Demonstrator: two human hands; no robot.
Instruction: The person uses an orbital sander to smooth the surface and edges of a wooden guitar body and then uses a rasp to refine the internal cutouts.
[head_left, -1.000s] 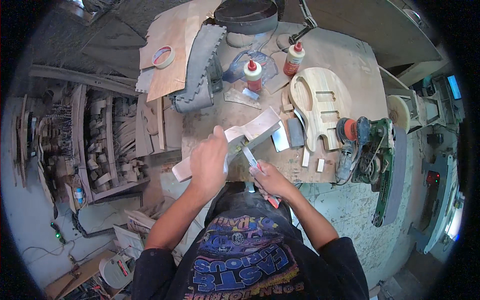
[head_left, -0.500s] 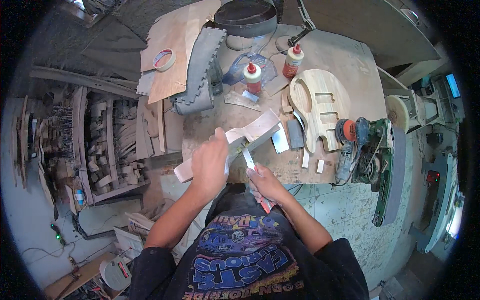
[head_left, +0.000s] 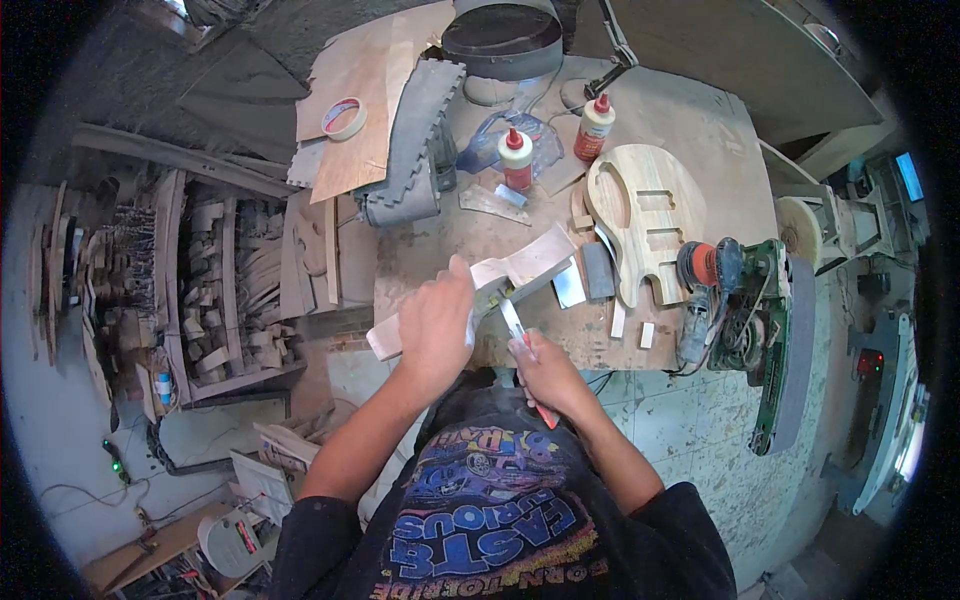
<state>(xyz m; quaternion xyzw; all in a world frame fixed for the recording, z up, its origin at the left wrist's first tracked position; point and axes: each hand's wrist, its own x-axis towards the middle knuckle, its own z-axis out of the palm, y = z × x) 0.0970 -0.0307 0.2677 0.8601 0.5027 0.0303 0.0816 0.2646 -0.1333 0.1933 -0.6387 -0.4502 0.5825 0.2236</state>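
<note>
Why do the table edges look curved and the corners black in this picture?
Head view: a fisheye lens bends straight lines near its rim, so the workbench bows; the round image leaves dark corners. The centre stays sharp and evenly daylit: left hand, right hand, wooden piece.

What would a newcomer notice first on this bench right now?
Probably the pale guitar-shaped wooden body lying right of centre on the workbench, with two red-capped glue bottles behind it. At the near edge, the left hand presses a long curved wooden piece while the right hand works a red-handled blade against it.
</note>
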